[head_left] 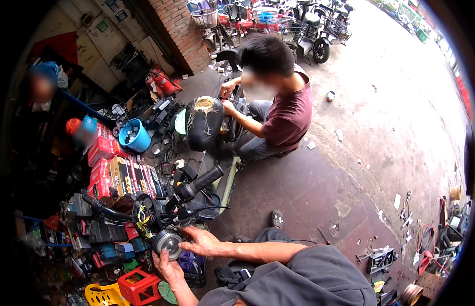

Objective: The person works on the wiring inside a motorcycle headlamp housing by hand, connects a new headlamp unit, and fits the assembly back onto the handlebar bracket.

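- Head view, far left: red boxes stand stacked along the left edge of the floor.
- Yellow stool, at the floor's near left corner; red stool just beside it.
- Blue bucket, beyond the boxes, with small parts inside.
- Loose coloured wires show in an opened housing just above the lamp.
- Round lamp, raised over the floor's near left part, in front of the handlebar.
- Left hand, gripping the lamp from below.
- Right hand, fingers against the lamp's right rim; whether they grip, I cannot tell.
- Torn black seat, yellow foam exposed; a person in maroon crouches beside it.
- Metal tray, toward the floor's near right corner.
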